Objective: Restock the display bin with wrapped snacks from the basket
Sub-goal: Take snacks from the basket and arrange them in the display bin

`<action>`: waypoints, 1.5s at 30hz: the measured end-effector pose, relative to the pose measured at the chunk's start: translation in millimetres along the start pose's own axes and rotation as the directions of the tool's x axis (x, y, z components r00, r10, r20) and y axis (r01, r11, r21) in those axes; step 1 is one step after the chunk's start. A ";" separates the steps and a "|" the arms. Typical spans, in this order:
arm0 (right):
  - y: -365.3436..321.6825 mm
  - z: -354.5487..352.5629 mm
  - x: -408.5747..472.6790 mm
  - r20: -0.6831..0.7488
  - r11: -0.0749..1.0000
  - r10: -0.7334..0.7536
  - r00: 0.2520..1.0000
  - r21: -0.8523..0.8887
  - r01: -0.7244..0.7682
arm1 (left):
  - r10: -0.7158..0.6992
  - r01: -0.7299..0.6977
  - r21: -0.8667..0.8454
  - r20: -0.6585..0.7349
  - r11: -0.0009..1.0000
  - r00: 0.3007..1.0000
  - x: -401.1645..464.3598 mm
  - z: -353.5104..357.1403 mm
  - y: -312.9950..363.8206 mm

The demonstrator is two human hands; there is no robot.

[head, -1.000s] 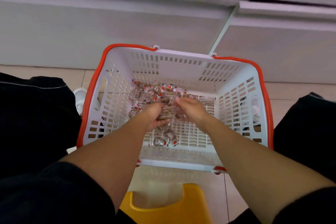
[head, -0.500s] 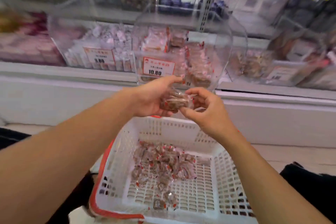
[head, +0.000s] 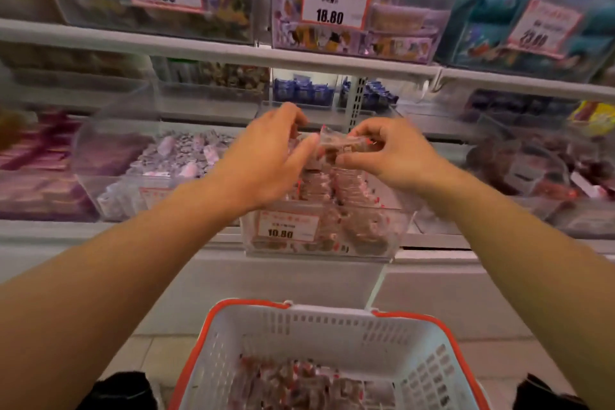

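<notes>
Head view: both hands are raised over the clear plastic display bin [head: 319,236] with the 10.80 price label [head: 289,226], already well filled with rows of packets. The right hand [head: 392,156] pinches a small bundle of clear-wrapped brown snacks [head: 336,146] between thumb and curled fingers; the left hand [head: 266,156] meets it with loosely spread fingers. Placing is in hand. Next: lower the bundle into a row, then reach down to the white, orange-rimmed plastic basket [head: 332,323], where more snacks lie
</notes>
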State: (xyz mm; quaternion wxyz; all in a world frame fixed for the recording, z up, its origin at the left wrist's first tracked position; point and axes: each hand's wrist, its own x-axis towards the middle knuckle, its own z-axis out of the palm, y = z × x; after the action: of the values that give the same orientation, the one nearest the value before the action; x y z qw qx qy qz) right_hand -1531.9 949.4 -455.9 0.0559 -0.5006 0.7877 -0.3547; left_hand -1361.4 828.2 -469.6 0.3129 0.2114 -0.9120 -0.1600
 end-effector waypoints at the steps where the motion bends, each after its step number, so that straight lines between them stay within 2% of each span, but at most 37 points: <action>1: 5.0 3.4 16.9 -0.012 0.996 0.054 0.998 -0.068 -0.054 | 0.091 -0.091 0.138 0.006 0.986 0.996 4.5 -1.9 -12.5; 3: 13.8 16.8 46.9 0.047 0.975 0.150 0.988 -0.174 -0.139 | 0.156 -0.192 0.321 0.133 0.928 0.979 12.0 -2.2 -33.7; 6: 26.2 48.5 72.7 0.139 0.924 0.250 0.958 -0.331 -0.193 | 0.168 -0.269 0.439 0.255 0.857 0.952 20.5 0.8 -48.3; 10: 41.3 68.1 84.8 0.195 0.960 0.237 0.952 -0.196 -0.199 | 0.225 -0.373 0.529 0.323 0.762 0.919 24.4 5.1 -52.0; 13: 42.6 68.4 88.2 0.214 0.963 0.205 0.955 -0.220 -0.157 | 0.214 -0.416 0.586 0.384 0.696 0.898 24.4 8.8 -54.4; 18: 42.8 74.1 92.0 0.209 0.968 0.209 0.955 -0.180 -0.172 | 0.206 -0.407 0.581 0.381 0.705 0.901 23.1 11.5 -57.1; 23: 37.8 89.2 90.3 0.192 0.915 0.028 0.981 -0.401 0.052 | 0.228 -0.422 0.580 0.379 0.696 0.897 23.2 11.7 -60.1; 25: 41.6 91.5 92.0 0.256 0.866 0.038 0.966 -0.491 0.095 | 0.220 -0.421 0.589 0.384 0.690 0.897 23.3 11.8 -59.5; 28: 46.1 91.4 96.1 0.413 0.794 0.101 0.905 -0.582 0.177 | 0.229 -0.425 0.581 0.382 0.694 0.896 23.1 12.1 -58.2; 31: 45.9 90.3 100.9 0.507 0.746 0.055 0.860 -0.594 0.303 | 0.227 -0.421 0.577 0.379 0.700 0.897 23.6 11.1 -57.0; 34: 46.4 86.8 102.9 0.549 0.726 0.054 0.834 -0.595 0.345 | 0.224 -0.417 0.583 0.376 0.697 0.899 24.0 11.6 -55.6; 38: 47.7 85.7 104.1 0.550 0.697 0.046 0.834 -0.615 0.367 | 0.236 -0.403 0.586 0.343 0.703 0.909 23.3 12.0 -53.9; 41: 40.2 81.1 102.3 0.540 0.728 0.027 0.842 -0.587 0.353 | 0.232 -0.369 0.534 0.308 0.760 0.923 22.2 11.2 -51.5; 45: 16.4 61.3 85.0 0.355 0.770 -0.042 0.934 -0.585 0.257 | 0.303 -0.364 0.449 0.205 0.816 0.931 9.0 3.7 -43.0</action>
State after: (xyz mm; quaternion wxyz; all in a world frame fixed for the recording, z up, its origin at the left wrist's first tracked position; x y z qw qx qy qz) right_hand -1558.8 852.2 -488.8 -0.0135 -0.6035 0.7972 0.0081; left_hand -1357.9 787.5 -486.1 0.2168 0.1084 -0.9633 0.1152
